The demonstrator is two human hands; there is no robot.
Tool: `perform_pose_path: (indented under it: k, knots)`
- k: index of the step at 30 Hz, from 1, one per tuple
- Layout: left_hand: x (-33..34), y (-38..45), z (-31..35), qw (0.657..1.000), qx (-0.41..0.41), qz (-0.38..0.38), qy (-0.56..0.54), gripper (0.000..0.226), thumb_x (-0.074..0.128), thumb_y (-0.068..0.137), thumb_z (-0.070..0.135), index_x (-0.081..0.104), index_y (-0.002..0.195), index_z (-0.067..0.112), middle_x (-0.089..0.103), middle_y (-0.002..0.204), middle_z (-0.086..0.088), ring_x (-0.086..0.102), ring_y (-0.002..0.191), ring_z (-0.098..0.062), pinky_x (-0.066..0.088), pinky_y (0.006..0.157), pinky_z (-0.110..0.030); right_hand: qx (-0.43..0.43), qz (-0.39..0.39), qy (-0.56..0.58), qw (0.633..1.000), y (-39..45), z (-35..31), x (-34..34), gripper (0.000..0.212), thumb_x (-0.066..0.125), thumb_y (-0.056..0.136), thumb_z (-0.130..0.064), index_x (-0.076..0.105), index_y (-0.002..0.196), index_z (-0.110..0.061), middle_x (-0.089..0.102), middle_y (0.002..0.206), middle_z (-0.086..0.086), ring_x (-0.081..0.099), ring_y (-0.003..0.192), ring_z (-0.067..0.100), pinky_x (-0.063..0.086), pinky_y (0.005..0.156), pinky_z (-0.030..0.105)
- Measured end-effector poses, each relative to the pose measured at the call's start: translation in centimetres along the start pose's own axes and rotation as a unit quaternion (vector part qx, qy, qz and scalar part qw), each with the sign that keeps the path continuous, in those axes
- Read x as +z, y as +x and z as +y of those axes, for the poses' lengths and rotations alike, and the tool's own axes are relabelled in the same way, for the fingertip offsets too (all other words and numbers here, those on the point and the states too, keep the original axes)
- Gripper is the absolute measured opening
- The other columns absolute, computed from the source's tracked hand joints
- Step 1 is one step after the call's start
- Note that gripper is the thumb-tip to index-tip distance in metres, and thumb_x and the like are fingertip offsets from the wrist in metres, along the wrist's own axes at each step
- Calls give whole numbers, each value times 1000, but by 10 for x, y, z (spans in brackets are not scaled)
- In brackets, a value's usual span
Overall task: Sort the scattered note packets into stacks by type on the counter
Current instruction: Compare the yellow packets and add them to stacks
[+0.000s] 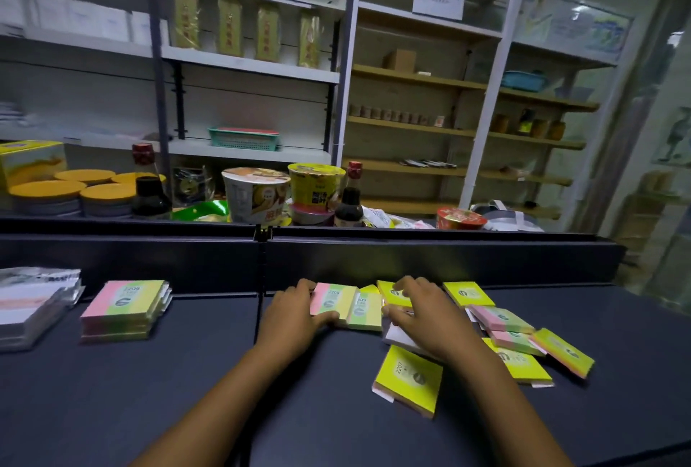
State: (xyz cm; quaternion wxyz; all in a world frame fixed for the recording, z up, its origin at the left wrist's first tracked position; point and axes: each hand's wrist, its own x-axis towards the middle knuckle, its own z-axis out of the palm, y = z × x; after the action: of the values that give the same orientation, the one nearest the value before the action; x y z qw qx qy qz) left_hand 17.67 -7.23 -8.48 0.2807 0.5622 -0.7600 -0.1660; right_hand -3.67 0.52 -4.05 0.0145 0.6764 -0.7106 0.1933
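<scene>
On the counter (187, 373), the left hand (295, 313) grips a striped packet (331, 300) while the right hand (415, 311), fingers curled, rakes yellow packets (392, 292); mixed types could stack together.

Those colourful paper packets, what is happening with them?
A person is sorting note packets on the dark counter. The left hand holds a pink-green-yellow packet at the back of the counter, and the right hand reaches over a yellow packet beside it. One neat stack of striped packets already stands to the left. More yellow and striped packets lie scattered on the right, not yet sorted.
</scene>
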Motion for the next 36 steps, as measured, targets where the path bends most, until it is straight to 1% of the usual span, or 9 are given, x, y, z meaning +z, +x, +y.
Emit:
perform_pose_path:
  k: [4,8,11,15,18,23,27,32,36]
  knots:
    - [1,4,-3,995,-20,16,-96,73,80,75,41,43,134,19,58,128,-1,56,115,-19,49,91,-35,-16,-15,20,1000,5,1,9,41,54,96,-49,49,128,-23,52,128,0,53,121,18,47,96,38]
    - [-2,6,-2,976,-52,34,-210,65,81,73,19,48,128,16,62,97,10,62,90,-11,52,77,-29,-25,-17,35,999,8,4,12,40,54,96,-48,49,127,-23,52,128,-1,55,120,16,49,96,39]
    - [-5,6,-1,957,-61,20,-284,45,79,77,10,60,117,14,66,98,5,67,83,-12,59,64,-32,-30,-15,38,999,10,5,14,39,54,96,-48,49,128,-25,53,127,-2,56,118,14,50,95,39]
    - [-14,6,-1,927,-62,30,-368,27,72,82,1,67,107,8,70,105,-10,70,90,-24,61,77,-42,-37,-14,45,998,14,7,15,39,54,96,-49,49,127,-26,53,125,-3,57,115,14,50,93,39]
    - [-26,4,-2,899,-49,48,-433,22,70,84,-1,66,103,11,68,105,-13,70,92,-25,61,76,-40,-39,-16,40,998,19,5,15,40,54,96,-51,49,128,-27,54,125,-4,53,116,14,48,92,38]
    - [-42,3,-3,814,-30,76,-575,24,67,87,-1,60,108,8,75,96,-11,74,84,-27,60,66,-30,-50,-31,42,997,26,-3,21,44,55,94,-53,50,128,-25,54,127,-4,49,120,15,46,94,35]
    - [-48,4,-2,793,-7,87,-603,27,67,87,-1,59,110,10,76,97,-10,73,93,-28,60,69,-31,-55,-67,27,996,36,-1,24,56,63,89,-54,48,133,-22,51,131,-1,43,124,18,42,100,33]
    - [-52,4,-2,788,-1,100,-608,28,68,86,-2,59,108,13,76,98,-9,73,94,-26,60,70,-30,-47,-125,-9,991,48,6,23,79,74,75,-61,45,137,-21,48,131,-1,40,124,18,40,101,32]
    - [-53,4,-1,789,-3,106,-605,29,68,86,-2,59,108,13,74,100,-10,73,93,-26,61,70,-30,-42,-126,-10,991,51,9,29,93,78,67,-65,43,141,-21,44,131,-2,36,125,17,38,103,31]
